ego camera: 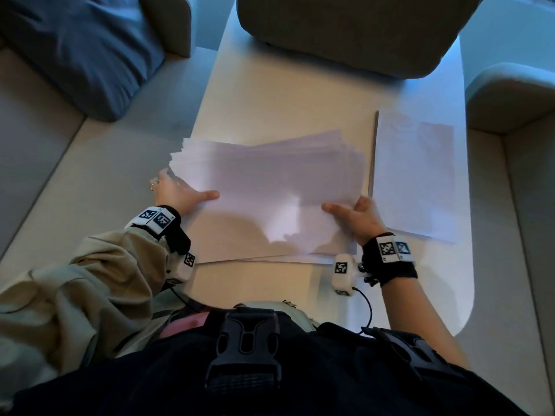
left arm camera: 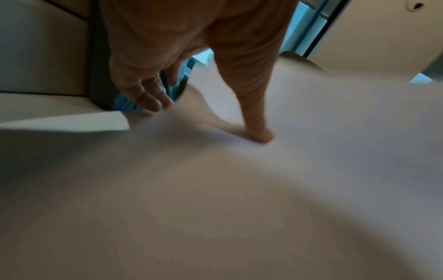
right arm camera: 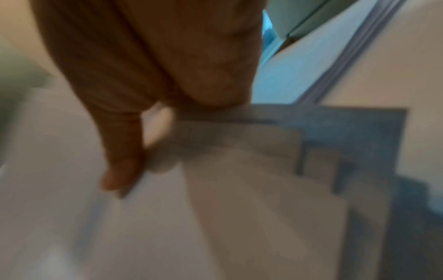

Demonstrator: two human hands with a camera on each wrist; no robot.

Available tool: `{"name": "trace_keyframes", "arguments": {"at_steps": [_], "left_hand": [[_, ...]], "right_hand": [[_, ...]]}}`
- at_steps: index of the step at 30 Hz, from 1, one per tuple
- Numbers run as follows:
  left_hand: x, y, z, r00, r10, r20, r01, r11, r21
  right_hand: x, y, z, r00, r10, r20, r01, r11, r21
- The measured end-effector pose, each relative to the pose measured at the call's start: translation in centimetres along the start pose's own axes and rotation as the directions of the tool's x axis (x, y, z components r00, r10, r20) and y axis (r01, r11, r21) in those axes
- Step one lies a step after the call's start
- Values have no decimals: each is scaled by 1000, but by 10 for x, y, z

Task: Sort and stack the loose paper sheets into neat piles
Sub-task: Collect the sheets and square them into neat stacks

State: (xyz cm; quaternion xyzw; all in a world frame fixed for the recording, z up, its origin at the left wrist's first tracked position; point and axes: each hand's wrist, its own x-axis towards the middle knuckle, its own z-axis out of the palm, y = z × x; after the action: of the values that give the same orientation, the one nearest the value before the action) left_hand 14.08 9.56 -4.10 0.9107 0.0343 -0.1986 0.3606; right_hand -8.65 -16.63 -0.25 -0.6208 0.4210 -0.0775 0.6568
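Observation:
A fanned stack of white paper sheets [ego camera: 270,187] lies across the middle of the white table [ego camera: 270,97]. My left hand [ego camera: 186,190] grips its left edge, with the thumb [left arm camera: 261,135] pressed on the top sheet and the fingers [left arm camera: 153,102] curled over the edge. My right hand [ego camera: 351,211] holds the stack's right near corner, the thumb [right arm camera: 120,170] on top and the fingers hidden beneath the offset sheets [right arm camera: 251,180]. A second, squared pile of paper [ego camera: 414,175] lies to the right, close to my right hand.
A grey cushion [ego camera: 345,34] rests on the table's far end. A blue cushion [ego camera: 84,55] lies on the beige sofa seat to the left. A padded armrest [ego camera: 510,94] stands at the right. The table's rounded near corner [ego camera: 462,319] is at my right.

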Motion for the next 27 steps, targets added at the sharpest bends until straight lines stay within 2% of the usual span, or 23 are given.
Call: {"name": "trace_keyframes", "arguments": {"at_steps": [2, 6, 10, 13, 18, 20, 24, 27], "left_hand": [[1, 2, -3, 998, 65, -6, -65, 992, -112], [-5, 16, -12, 965, 260, 33, -230, 901, -369], [-16, 39, -17, 946, 325, -4, -272, 782, -561], [-23, 57, -27, 925, 378, -48, -326, 720, -612], [-31, 73, -54, 873, 482, -70, -396, 620, -677], [-28, 72, -56, 862, 506, -25, -392, 635, -666], [-23, 65, -43, 879, 468, 89, -354, 767, -535], [-21, 66, -38, 889, 449, 91, -346, 788, -509]], "right_hand": [[-3, -11, -11, 997, -76, 15, 75, 996, 50], [-9, -33, -27, 984, -168, 50, 158, 973, 167], [-18, -42, -22, 973, -229, 10, 227, 969, 99], [-23, -48, -13, 958, -278, -73, 283, 957, 60], [-23, -64, -19, 903, -390, -181, 409, 908, 87], [-19, -62, -22, 903, -381, -199, 403, 911, 87], [-16, -52, -12, 928, -333, -169, 350, 933, 81], [-14, -51, -6, 926, -331, -181, 356, 926, 125]]}}
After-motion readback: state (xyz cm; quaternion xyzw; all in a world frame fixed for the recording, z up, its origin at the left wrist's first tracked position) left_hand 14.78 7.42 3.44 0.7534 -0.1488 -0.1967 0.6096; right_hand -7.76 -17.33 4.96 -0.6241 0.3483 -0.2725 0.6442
